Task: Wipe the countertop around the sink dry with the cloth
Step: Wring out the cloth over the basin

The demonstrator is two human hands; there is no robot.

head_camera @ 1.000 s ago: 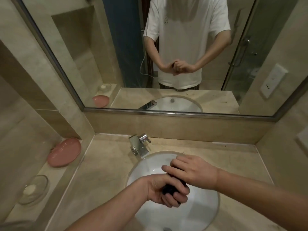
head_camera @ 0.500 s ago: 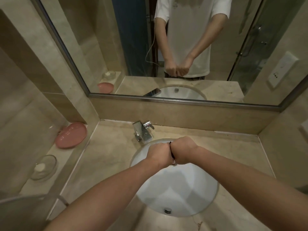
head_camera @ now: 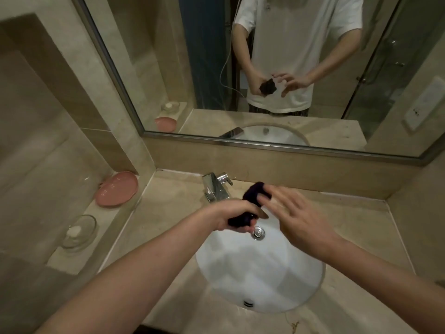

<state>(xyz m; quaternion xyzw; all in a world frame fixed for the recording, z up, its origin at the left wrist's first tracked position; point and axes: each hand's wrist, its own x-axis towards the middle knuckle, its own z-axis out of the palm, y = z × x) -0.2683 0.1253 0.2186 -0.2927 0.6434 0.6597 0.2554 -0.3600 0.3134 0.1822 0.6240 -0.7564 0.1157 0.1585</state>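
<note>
left hand (head_camera: 237,216): had my fingers wrapped round the dark cloth (head_camera: 250,201), bunched up over the sink (head_camera: 260,268) so any drips went in the basin
right hand (head_camera: 292,214): fingers spread, gripping nothing, tips just brushing the cloth's top end, I reckon to shake it out
bench (head_camera: 168,213): not wiped yet
tap (head_camera: 214,186): right behind the cloth

Dark cloth (head_camera: 251,192) in left hand (head_camera: 234,216) above sink (head_camera: 260,268), right hand (head_camera: 297,213) spread beside it.
</note>
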